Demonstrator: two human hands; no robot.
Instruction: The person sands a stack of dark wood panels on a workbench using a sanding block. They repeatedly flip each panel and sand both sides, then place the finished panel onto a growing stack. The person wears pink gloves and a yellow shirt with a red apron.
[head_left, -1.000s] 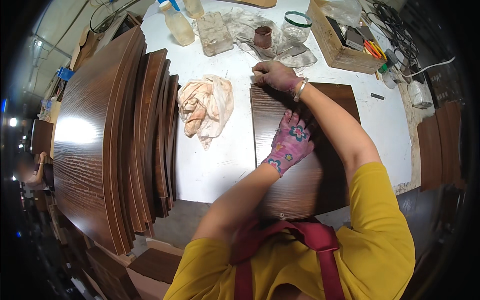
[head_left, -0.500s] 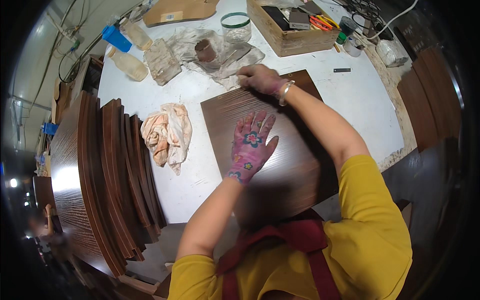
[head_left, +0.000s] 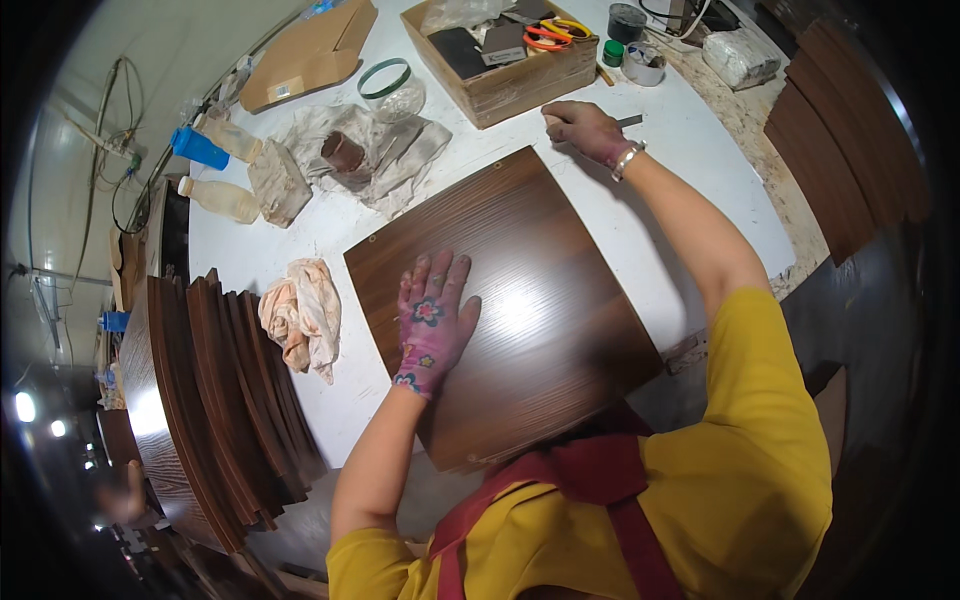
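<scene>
A dark brown wood-grain panel (head_left: 540,375) lies on the white tabletop in front of me, its near edge at my apron. My left hand (head_left: 430,325), in a pink flowered glove, rests flat on the panel's left part with fingers stretched out. Beyond the panel's far right edge, my right hand (head_left: 592,133) is over the white table. Its fingers are curled closed, and a small pale bit shows at their tips, too little to name. A short dark strip (head_left: 629,121) lies just beside that hand. The right wrist wears a bracelet.
Several brown panels (head_left: 205,400) stand stacked at the left, near a crumpled stained cloth (head_left: 305,315). Farther back are a plastic bottle (head_left: 222,200), a whitish block (head_left: 279,183), a brown cup (head_left: 343,152) on a grey sheet, and a box of tools (head_left: 490,95). More panels (head_left: 850,150) stand right.
My right hand has moved right, off the panel's far edge and over the table. The left hand stays flat on the panel. The whole view has shifted and turned somewhat.
</scene>
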